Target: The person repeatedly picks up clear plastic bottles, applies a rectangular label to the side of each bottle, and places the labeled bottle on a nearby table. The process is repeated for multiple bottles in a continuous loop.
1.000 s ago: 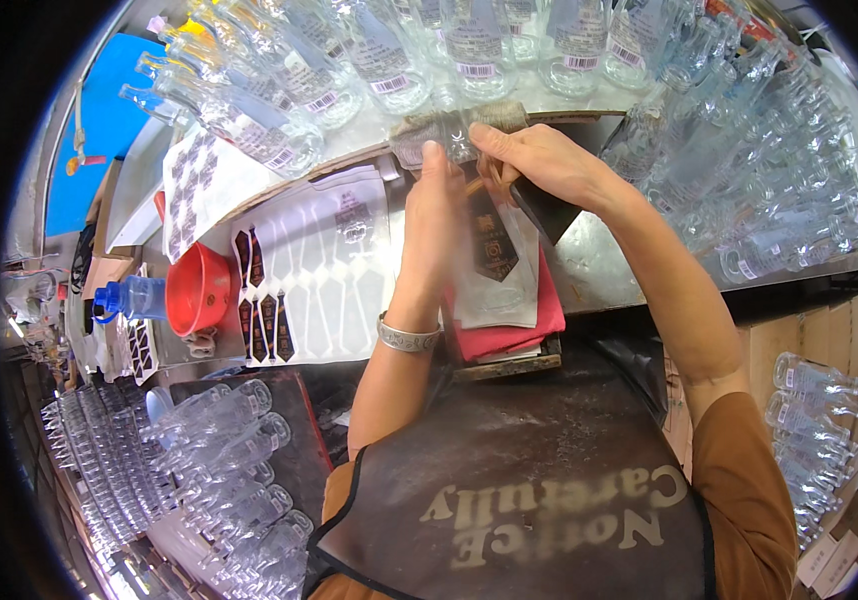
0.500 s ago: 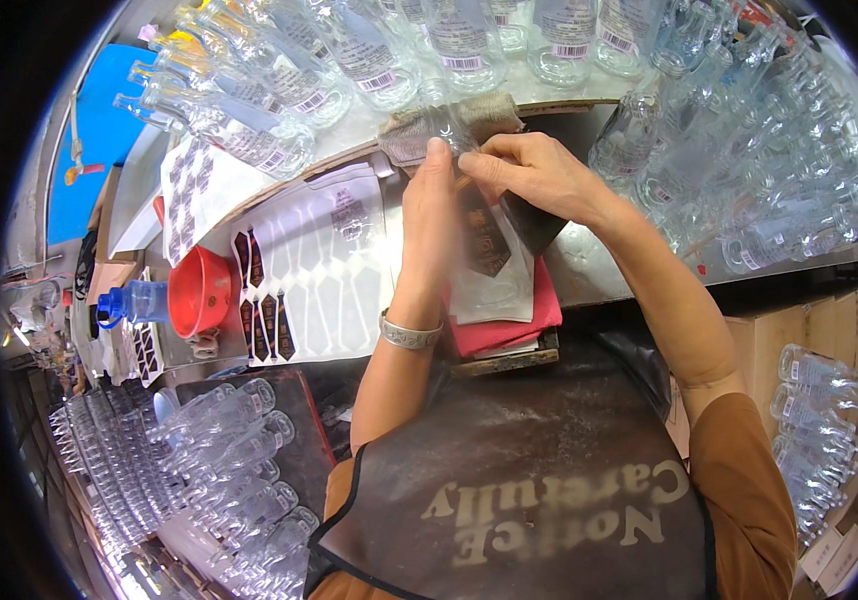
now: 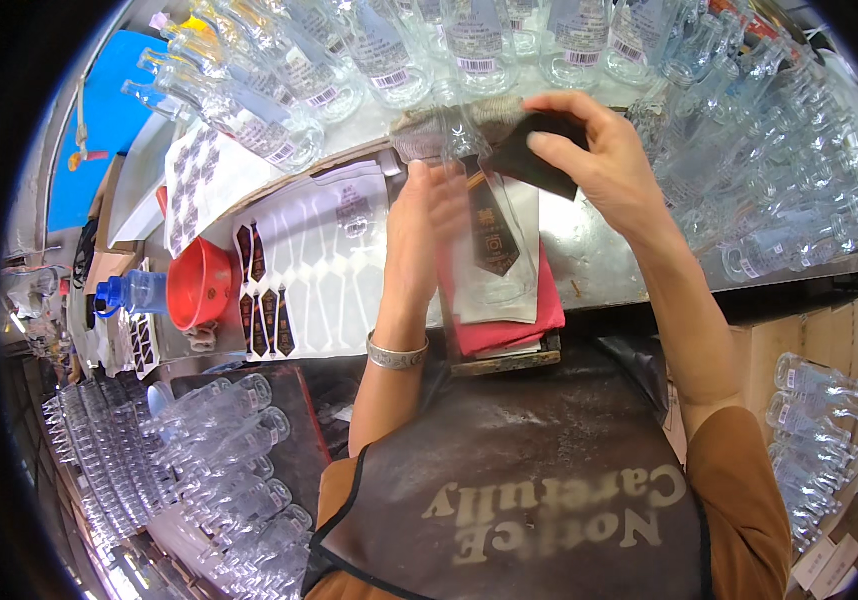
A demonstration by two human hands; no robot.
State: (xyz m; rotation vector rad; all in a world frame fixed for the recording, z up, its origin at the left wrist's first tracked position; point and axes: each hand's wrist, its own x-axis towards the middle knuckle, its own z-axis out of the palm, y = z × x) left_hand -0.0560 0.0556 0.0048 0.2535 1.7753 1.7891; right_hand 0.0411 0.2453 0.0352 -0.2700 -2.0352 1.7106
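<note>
A clear glass bottle [image 3: 514,292] lies on a white cloth, its neck resting toward a folded, ribbed cloth pad [image 3: 499,110]. On its upper side sits a dark tie-shaped label [image 3: 491,235] with gold print. My left hand [image 3: 417,225] is beside the bottle's neck, thumb up and fingers stretched toward the glass; blur hides whether they touch it. Thumb and fingers of my right hand [image 3: 614,160] pinch a thin dark flat piece [image 3: 546,158], held to the right of the neck. Red cloth [image 3: 549,315] shows under the white one.
Sheets of tie-shaped labels [image 3: 314,265] lie to the left, near a red bowl [image 3: 199,285] and a blue bottle [image 3: 139,293]. Standing glass bottles [image 3: 389,75] line the far side, with more bottles [image 3: 749,180] crowded at right. Further bottles [image 3: 239,480] are stacked at lower left.
My right hand has moved right and up, away from the bottle's neck, with the dark flat piece now lifted in it. My left hand has shifted slightly left and down.
</note>
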